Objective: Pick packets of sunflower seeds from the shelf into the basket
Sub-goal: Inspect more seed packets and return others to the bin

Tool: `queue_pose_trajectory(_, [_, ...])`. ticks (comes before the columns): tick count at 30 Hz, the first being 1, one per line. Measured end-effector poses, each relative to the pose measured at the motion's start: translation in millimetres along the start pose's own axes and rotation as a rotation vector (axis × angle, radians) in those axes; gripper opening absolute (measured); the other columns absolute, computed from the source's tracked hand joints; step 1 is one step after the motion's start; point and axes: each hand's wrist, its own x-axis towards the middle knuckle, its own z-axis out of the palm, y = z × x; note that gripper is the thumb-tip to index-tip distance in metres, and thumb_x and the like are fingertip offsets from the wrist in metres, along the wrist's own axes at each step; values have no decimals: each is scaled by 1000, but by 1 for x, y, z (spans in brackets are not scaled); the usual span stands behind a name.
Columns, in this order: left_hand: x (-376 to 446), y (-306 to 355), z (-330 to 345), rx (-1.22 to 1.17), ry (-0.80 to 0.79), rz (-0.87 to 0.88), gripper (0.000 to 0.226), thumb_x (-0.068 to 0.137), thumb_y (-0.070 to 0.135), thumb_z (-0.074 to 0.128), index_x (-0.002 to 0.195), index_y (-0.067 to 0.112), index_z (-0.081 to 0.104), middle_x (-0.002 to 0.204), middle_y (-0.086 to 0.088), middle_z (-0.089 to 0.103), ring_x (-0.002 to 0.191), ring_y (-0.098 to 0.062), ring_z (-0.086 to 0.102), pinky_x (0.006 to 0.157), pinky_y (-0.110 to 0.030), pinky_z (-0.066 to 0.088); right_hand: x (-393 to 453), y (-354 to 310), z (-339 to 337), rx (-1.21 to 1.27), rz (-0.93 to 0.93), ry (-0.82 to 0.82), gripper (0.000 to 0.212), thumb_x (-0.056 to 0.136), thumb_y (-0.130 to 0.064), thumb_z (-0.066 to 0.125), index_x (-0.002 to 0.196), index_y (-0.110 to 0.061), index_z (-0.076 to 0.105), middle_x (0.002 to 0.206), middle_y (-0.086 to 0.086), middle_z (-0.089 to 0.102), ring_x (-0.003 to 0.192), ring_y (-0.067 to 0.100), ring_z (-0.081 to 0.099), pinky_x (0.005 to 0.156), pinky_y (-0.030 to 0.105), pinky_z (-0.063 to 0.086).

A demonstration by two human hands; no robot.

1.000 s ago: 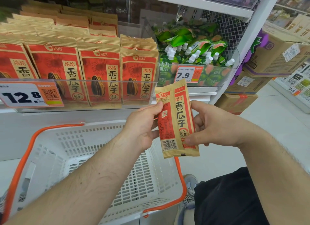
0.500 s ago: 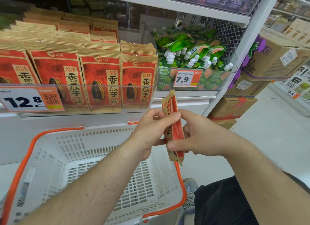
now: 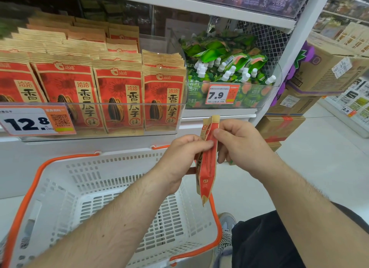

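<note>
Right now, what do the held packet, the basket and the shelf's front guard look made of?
Held packet: looks like kraft paper with a matte tan finish and red print; it creases where the left hand and right hand pinch it.
Basket: moulded white plastic, slotted walls, orange handles; slight sheen.
Front guard: clear acrylic or similar plastic; packets show through, and its edges catch light.

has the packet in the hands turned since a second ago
Yes. The packet showed its flat printed face before; now it is edge-on, held by both hands over the basket's right rim, below the 7.9 tag.
</note>
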Motion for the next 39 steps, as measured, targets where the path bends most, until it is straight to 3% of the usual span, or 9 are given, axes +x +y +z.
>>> queue_pose_trajectory(4, [-2,2,0,-17,-19,-38,31,93,21,58,63,20,54,77,-7,60,66,-17,57,62,-30,48,0,-3,-1,52,14,-31,34,101,-10,49,69,-12,59,59,6,66,46,17,58,48,26,40])
queue_pose_trajectory(11, [-2,3,-1,-30,-31,-61,22,93,23,57,72,19,55,82,-8,63,75,-20,59,66,-34,50,-1,-4,-2,77,8,-69,34,102,-9,49,69,-11,57,56,4,65,46,17,58,49,26,42])
queue_pose_trajectory(16, [-1,5,-3,-49,1,-32,27,94,22,58,67,19,52,70,-5,63,73,-21,59,66,-34,49,-5,-6,-12,-18,52,-251,8,93,-10,65,92,-6,58,72,17,72,60,27,69,59,36,52])
queue_pose_trajectory(19, [-1,7,-5,-58,11,-19,23,95,23,58,73,17,54,65,-1,61,71,-20,59,66,-35,50,-10,-9,-14,-90,64,-348,32,87,-8,72,109,-16,51,74,17,73,68,31,72,67,43,57])
queue_pose_trajectory(22, [0,8,-4,-117,50,-11,18,95,23,58,78,17,57,62,2,60,68,-19,58,68,-37,50,-13,-11,-12,-211,65,-470,69,81,-9,78,132,-27,35,77,13,74,71,27,74,72,45,61])
queue_pose_trajectory(25, [1,7,-3,-163,76,-11,20,94,24,59,76,19,58,61,4,60,65,-16,56,68,-36,48,-16,-12,-11,-241,57,-565,100,81,-4,78,148,-45,15,79,11,75,70,23,75,65,36,61])
queue_pose_trajectory(28, [2,5,-3,-178,79,-18,20,95,24,59,76,19,58,63,3,61,69,-18,57,70,-37,48,-17,-14,-12,-219,30,-592,105,84,5,72,152,-46,10,80,14,75,70,23,75,63,30,60])
queue_pose_trajectory(35, [4,3,-4,-195,59,-31,20,96,25,58,78,17,58,69,1,60,72,-20,58,67,-38,49,-14,-9,-17,-196,2,-641,107,86,6,70,154,-45,6,84,16,75,74,26,75,68,36,62])
queue_pose_trajectory(39, [4,0,-7,-160,2,25,17,97,21,57,81,15,56,69,-1,61,70,-19,60,72,-40,51,-10,-3,-19,-72,11,-514,91,81,-12,80,152,-33,28,76,16,72,66,28,71,65,39,57])
